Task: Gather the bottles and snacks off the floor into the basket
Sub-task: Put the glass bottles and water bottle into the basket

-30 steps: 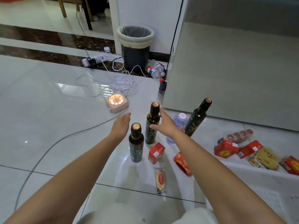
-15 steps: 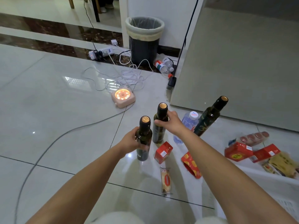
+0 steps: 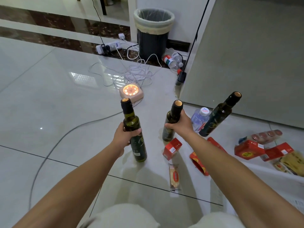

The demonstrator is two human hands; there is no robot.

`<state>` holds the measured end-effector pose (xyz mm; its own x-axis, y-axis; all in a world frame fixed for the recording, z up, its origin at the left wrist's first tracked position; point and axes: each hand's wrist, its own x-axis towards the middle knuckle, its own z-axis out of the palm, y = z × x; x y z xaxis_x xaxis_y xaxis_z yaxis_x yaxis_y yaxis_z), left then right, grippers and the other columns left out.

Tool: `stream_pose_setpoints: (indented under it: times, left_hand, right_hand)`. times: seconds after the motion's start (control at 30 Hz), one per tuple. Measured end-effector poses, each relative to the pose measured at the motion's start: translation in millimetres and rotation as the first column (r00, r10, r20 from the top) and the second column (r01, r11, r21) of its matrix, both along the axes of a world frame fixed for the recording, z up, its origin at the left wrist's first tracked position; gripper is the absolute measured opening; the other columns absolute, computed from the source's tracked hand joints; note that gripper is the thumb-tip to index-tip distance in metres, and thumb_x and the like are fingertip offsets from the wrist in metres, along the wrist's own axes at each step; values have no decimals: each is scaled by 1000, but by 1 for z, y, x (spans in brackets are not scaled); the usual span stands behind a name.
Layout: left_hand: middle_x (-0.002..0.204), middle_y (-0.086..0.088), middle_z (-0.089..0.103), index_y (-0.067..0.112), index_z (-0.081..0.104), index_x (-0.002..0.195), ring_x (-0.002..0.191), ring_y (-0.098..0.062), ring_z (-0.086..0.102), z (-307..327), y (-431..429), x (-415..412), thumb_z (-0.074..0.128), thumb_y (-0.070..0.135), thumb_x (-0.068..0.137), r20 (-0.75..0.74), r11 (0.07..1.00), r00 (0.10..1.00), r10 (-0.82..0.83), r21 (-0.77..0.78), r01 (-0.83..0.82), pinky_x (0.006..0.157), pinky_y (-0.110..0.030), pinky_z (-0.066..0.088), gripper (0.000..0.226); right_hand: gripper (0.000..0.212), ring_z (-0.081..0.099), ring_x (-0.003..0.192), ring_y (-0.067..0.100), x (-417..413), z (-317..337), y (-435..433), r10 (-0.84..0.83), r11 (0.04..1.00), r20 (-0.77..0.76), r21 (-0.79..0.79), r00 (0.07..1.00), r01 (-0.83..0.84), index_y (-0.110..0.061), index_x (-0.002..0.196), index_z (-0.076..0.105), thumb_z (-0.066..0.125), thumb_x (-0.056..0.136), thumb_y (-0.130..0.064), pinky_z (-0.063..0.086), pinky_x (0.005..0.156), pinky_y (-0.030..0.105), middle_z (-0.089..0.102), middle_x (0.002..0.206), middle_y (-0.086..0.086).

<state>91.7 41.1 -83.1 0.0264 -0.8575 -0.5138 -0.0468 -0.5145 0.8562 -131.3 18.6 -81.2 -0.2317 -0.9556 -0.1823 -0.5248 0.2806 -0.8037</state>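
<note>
My left hand (image 3: 125, 137) grips a dark green bottle (image 3: 134, 129) by its shoulder and holds it tilted above the floor. Around the neck of a second dark bottle (image 3: 171, 122), which stands on the tiles, my right hand (image 3: 181, 124) is closed. A third dark bottle (image 3: 219, 115) stands to the right, beside a clear water bottle (image 3: 199, 117). Red snack boxes (image 3: 171, 146) (image 3: 249, 149), a wrapped biscuit (image 3: 174, 176), a red packet (image 3: 198, 163) and yellow packs (image 3: 289, 163) lie around. The white basket (image 3: 279, 186) shows at the lower right edge.
A lit round lamp (image 3: 131, 92) sits on the floor ahead, with tangled white cables (image 3: 136, 73) and a power strip (image 3: 108, 47) behind it. A lined bin (image 3: 153, 32) stands by the wall with plastic bottles (image 3: 172, 60) next to it. A grey panel (image 3: 246, 55) rises at right.
My left hand closed on the nearer bottle and lifted it up and to the left. My right hand tightened on the second bottle's neck.
</note>
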Motion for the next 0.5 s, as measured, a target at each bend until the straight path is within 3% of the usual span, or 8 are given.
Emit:
stream_pose_setpoints:
  times: [0.17,0.33,0.4,0.5]
  left_hand:
    - [113,-7,63,16,54,121,108,-29,58,38,-12,6,69,31,82,-49,997,999,3,-74,-7,91,-46,45,45]
    - [111,2,63,28,54,116,105,-20,56,70,-30,-33,62,38,86,-71,935,943,-326,-170,310,95,-46,41,33]
    - [112,1,63,27,54,115,107,-21,55,78,-32,-64,63,35,86,-67,876,883,-465,-177,448,95,-45,40,32]
    - [112,0,65,24,56,117,105,-21,58,87,-21,-125,63,35,86,-20,742,753,-658,-187,644,93,-41,41,33]
  right_hand:
    - [67,55,104,17,-12,27,17,-146,988,86,-47,986,150,-19,122,49,84,64,-26,44,87,29,61,118,-1]
    - [37,62,84,9,-54,78,52,-247,950,224,-136,943,282,-26,88,55,84,64,-28,53,74,26,63,88,-11]
    - [36,66,85,14,-78,89,80,-329,913,311,-137,892,385,-22,93,60,84,66,-25,57,73,31,68,92,-4]
    - [34,67,86,10,-129,99,140,-523,785,426,-96,738,612,-27,93,58,82,68,-26,56,72,26,68,94,-7]
